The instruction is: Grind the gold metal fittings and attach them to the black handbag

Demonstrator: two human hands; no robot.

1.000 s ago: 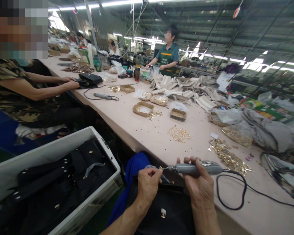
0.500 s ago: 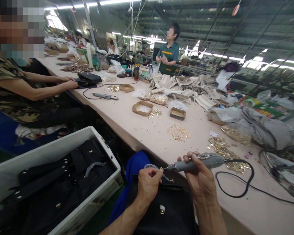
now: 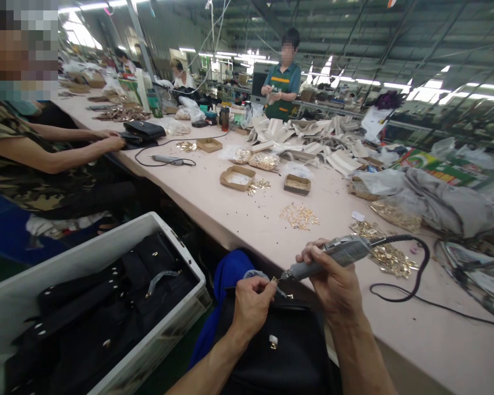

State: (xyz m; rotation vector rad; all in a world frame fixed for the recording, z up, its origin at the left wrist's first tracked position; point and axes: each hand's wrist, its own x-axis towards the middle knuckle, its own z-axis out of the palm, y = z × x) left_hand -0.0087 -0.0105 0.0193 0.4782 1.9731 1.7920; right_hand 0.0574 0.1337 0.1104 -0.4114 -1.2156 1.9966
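My right hand (image 3: 335, 280) is wrapped round a grey corded electric screwdriver (image 3: 327, 258), tilted down to the left. Its tip meets a small gold metal fitting (image 3: 275, 278), which my left hand (image 3: 253, 304) pinches between thumb and fingers. Below both hands a black leather bag (image 3: 280, 351) lies on my lap, with a gold clasp (image 3: 273, 342) on its front. A handle wrapped in clear plastic (image 3: 257, 274) shows behind my left fingers. Whether a screw sits at the tip is too small to see.
A white crate (image 3: 189, 262) of black bags stands at left. On the table (image 3: 214, 214) lie gold fittings (image 3: 391, 258), small gold pieces (image 3: 299, 215) and cardboard boxes (image 3: 237, 179). A co-worker in camouflage (image 3: 37, 159) sits at left; another person (image 3: 282, 82) stands across the table.
The screwdriver has tilted more steeply, its rear end rising, and my right hand has moved up slightly. My left hand keeps its pinch. The person across the table has lowered their hands.
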